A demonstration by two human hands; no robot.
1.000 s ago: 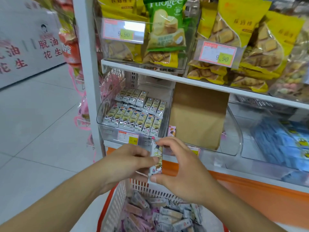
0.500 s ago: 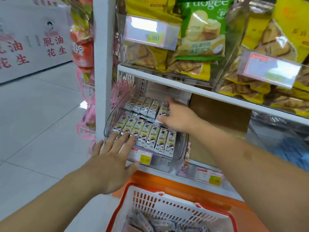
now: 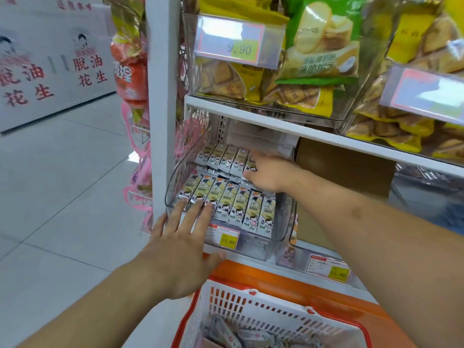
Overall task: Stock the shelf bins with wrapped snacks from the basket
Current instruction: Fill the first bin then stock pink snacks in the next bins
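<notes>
A clear shelf bin holds two rows of small wrapped snacks, a front row and a back row. My right hand reaches inside the bin at the right end of the back row. It is blurred, and its thumb and fingers pinch a wrapped snack lying there. My left hand is spread flat, its straight fingertips touching the bin's front left corner. Below stands the white basket with an orange rim, with more wrapped snacks inside.
A white shelf post rises left of the bin. The shelf above carries bins of yellow and green snack bags. A brown cardboard piece and another clear bin sit to the right. Tiled floor lies to the left.
One second ago both hands held a snack above the basket. My right hand carried it into the bin's back row and stays there. My left hand let go and moved onto the bin's front.
</notes>
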